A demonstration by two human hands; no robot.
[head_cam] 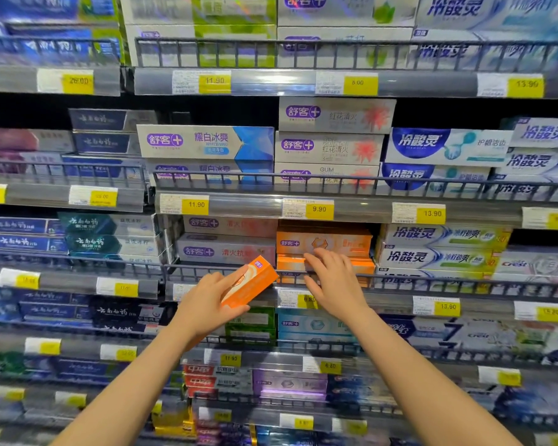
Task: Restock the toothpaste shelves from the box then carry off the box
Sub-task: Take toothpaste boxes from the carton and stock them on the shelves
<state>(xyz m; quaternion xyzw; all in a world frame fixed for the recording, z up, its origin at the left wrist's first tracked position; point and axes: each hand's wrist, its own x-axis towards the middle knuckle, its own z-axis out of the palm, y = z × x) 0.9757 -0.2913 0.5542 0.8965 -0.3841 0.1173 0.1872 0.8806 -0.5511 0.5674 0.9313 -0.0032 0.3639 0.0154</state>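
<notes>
Both arms reach fwd to a store shelf unit full of toothpaste cartons. Left hand (207, 300) is clamped on an orange toothpaste carton (250, 283), thumb on top, fingers under; carton tilts up to the right, its far end w/ a purple logo just in front of the wire rail (400, 280) of the third shelf down. Right hand (331, 281) is spread, fingers apart, palm down, fingertips touching the stack of orange cartons (322, 244) already on that shelf; not gripping anything. Held carton sits just left of the right hand, not touching it. Left of the orange stack: grey/white cartons w/ purple logo (226, 251). Right of it: white-blue-green cartons (438, 257). Yellow price tags along shelf edges, e.g. 9.90 tag (319, 209) above the orange stack. Supply box not in view. Lower shelves and frame edges blurred.
</notes>
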